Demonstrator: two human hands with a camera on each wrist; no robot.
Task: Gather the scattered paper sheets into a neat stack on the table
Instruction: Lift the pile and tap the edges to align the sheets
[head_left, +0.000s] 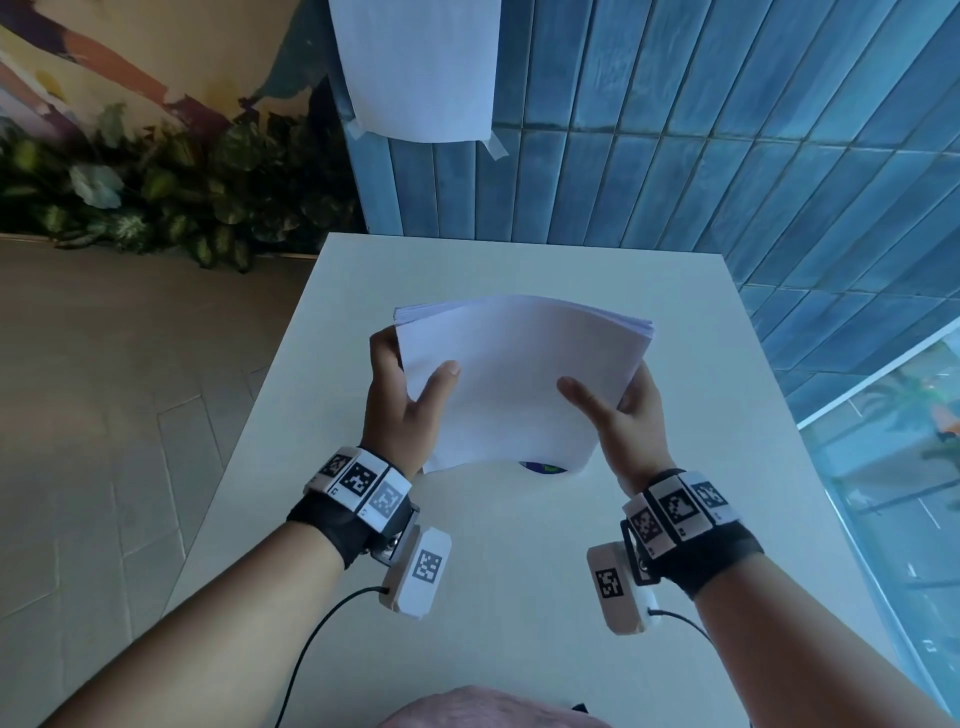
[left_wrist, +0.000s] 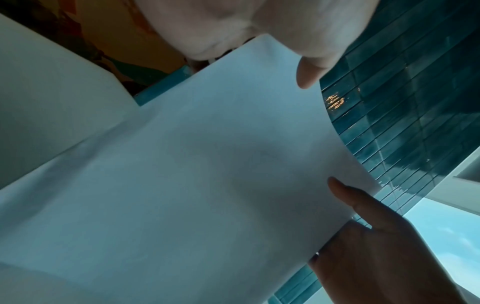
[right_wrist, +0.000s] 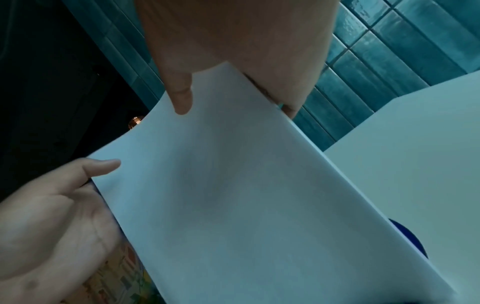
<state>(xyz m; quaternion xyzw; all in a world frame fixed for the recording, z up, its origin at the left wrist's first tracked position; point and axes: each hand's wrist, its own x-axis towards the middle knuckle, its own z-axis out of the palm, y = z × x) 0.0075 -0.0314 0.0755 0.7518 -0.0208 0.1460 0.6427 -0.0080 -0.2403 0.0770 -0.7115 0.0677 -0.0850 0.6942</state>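
Above the table (head_left: 519, 571), the left hand (head_left: 400, 395) and right hand (head_left: 628, 415) pinch the paper stack's (head_left: 519, 374) sides, squaring it; next, probably lay it down flat.

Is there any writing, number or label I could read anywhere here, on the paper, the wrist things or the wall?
None can be read.
Paper stack: blank.
Sheet taped to the wall: blank.
Wrist bands: black and white square code patterns; tiny marks under them too small to read.
Colourful print under the stack: too blurred to read.
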